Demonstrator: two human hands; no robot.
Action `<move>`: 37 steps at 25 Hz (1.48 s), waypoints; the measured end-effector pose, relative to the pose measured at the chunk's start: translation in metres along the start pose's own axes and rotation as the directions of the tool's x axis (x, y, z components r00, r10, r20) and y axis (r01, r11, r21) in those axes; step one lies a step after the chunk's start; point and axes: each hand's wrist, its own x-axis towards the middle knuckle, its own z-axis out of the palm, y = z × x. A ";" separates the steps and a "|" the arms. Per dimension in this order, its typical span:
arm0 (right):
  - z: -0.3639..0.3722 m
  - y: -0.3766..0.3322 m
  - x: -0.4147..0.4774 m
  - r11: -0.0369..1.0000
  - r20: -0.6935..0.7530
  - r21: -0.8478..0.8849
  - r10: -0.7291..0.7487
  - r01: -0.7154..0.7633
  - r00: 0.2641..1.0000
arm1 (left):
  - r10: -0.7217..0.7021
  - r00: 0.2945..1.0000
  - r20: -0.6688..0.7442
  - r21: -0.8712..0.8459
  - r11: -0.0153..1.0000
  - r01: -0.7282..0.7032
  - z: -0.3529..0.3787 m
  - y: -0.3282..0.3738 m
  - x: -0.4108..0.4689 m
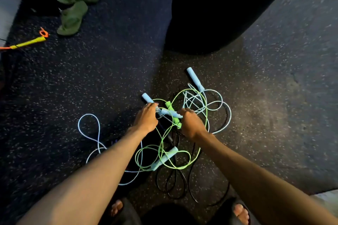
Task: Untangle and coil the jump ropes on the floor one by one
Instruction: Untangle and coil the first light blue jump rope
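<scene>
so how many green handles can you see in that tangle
1: the green handle between the left hand and right hand, crossed by a blue handle. Its partner may be hidden.

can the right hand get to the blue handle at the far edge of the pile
Probably yes: the far blue handle lies bare on the floor beyond the right hand, nothing over it, though that hand's fingers are curled in the tangle.

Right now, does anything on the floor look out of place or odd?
Yes. The jump ropes lie in one tangled heap, blue, green and black cords crossing. Farther off, two green sandals lie askew, one overlapping the other.
</scene>
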 end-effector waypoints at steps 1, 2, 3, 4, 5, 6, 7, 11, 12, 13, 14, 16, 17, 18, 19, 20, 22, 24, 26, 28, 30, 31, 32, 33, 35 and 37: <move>0.007 0.003 0.010 0.999 -0.022 -0.030 -0.018 0.017 1.000 | 0.022 1.000 -0.014 -0.030 0.999 -0.023 0.007 -0.007 0.009; 0.015 0.006 0.020 0.997 -0.041 -0.069 -0.044 0.041 0.998 | 0.048 0.999 -0.007 -0.051 0.998 -0.048 0.014 -0.013 0.016; 0.025 0.010 0.031 0.990 -0.060 -0.130 -0.061 0.052 0.996 | 0.067 0.998 -0.008 -0.065 0.996 -0.068 0.023 -0.020 0.025; 0.032 0.012 0.042 0.981 -0.066 -0.186 -0.067 0.054 0.996 | 0.081 0.997 -0.001 -0.088 0.993 -0.080 0.027 -0.023 0.031; 0.040 0.014 0.051 0.966 -0.064 -0.255 -0.067 0.049 0.996 | 0.096 0.995 -0.013 -0.118 0.988 -0.097 0.035 -0.029 0.040; 0.049 0.015 0.058 0.947 -0.058 -0.319 -0.059 0.037 0.997 | 0.082 0.996 -0.026 -0.142 0.986 -0.085 0.040 -0.031 0.042; 0.055 0.016 0.062 0.926 -0.054 -0.378 -0.049 0.025 0.997 | 0.067 0.996 -0.062 -0.169 0.983 -0.077 0.045 -0.036 0.045; 0.051 0.014 0.060 0.912 -0.091 -0.408 -0.090 0.045 0.992 | -0.011 0.986 -0.164 -0.181 0.983 -0.019 0.041 -0.037 0.037; 0.046 0.015 0.055 0.917 -0.113 -0.393 -0.124 0.071 0.986 | -0.004 0.985 -0.170 -0.175 0.984 -0.026 0.035 -0.033 0.034; 0.040 0.014 0.049 0.920 -0.151 -0.382 -0.156 0.088 0.976 | 0.019 0.986 -0.165 -0.190 0.981 -0.050 0.029 -0.029 0.031; 0.031 0.012 0.042 0.916 -0.205 -0.388 -0.196 0.105 0.959 | 0.052 0.990 -0.131 -0.224 0.971 -0.080 0.023 -0.022 0.027; 0.009 0.005 0.028 0.878 -0.309 -0.461 -0.293 0.127 0.905 | 0.142 0.988 -0.056 -0.283 0.947 -0.152 0.007 -0.004 0.013; -0.003 0.001 0.022 0.860 -0.341 -0.493 -0.332 0.134 0.880 | 0.179 0.983 -0.050 -0.292 0.938 -0.185 0.001 0.005 0.009; -0.016 -0.004 0.015 0.848 -0.365 -0.512 -0.361 0.139 0.858 | 0.191 0.979 -0.076 -0.289 0.935 -0.205 -0.008 0.014 0.004; -0.029 -0.011 0.008 0.838 -0.390 -0.527 -0.386 0.141 0.836 | 0.191 0.974 -0.123 -0.291 0.931 -0.220 -0.018 0.023 -0.003; -0.041 -0.018 0.000 0.842 -0.427 -0.522 -0.396 0.136 0.813 | 0.193 0.967 -0.164 -0.305 0.923 -0.236 -0.029 0.033 -0.013; -0.057 -0.035 -0.019 0.906 -0.525 -0.400 -0.347 0.135 0.777 | 0.197 0.954 -0.225 -0.373 0.887 -0.271 -0.048 0.047 -0.031; -0.065 -0.055 -0.041 0.973 -0.591 -0.158 -0.231 0.169 0.773 | 0.169 0.948 -0.268 -0.441 0.853 -0.277 -0.065 0.056 -0.051; -0.066 -0.076 -0.065 0.973 -0.637 0.035 -0.153 0.227 0.755 | 0.107 0.946 -0.307 -0.492 0.833 -0.254 -0.078 0.061 -0.071; -0.063 -0.094 -0.092 0.931 -0.654 0.226 -0.074 0.288 0.753 | 0.025 0.938 -0.346 -0.600 0.763 -0.241 -0.093 0.067 -0.099; -0.060 -0.113 -0.115 0.885 -0.549 0.393 0.009 0.248 0.836 | -0.059 0.938 -0.341 -0.722 0.655 -0.221 -0.107 0.072 -0.124; -0.058 -0.120 -0.124 0.884 -0.456 0.421 0.013 0.203 0.890 | -0.087 0.939 -0.332 -0.770 0.600 -0.217 -0.113 0.075 -0.137; -0.055 -0.128 -0.135 0.896 -0.358 0.411 -0.014 0.171 0.934 | -0.108 0.942 -0.319 -0.811 0.544 -0.213 -0.118 0.078 -0.151; -0.054 -0.134 -0.146 0.904 -0.269 0.394 -0.057 0.164 0.961 | -0.129 0.943 -0.307 -0.851 0.481 -0.211 -0.123 0.081 -0.165; -0.051 -0.143 -0.165 0.887 -0.152 0.423 -0.132 0.185 0.980 | -0.169 0.950 -0.263 -0.920 0.342 -0.194 -0.131 0.082 -0.184; -0.056 -0.148 -0.187 0.860 -0.115 0.459 -0.194 0.225 0.974 | -0.175 0.956 -0.236 -0.955 0.226 -0.194 -0.139 0.080 -0.204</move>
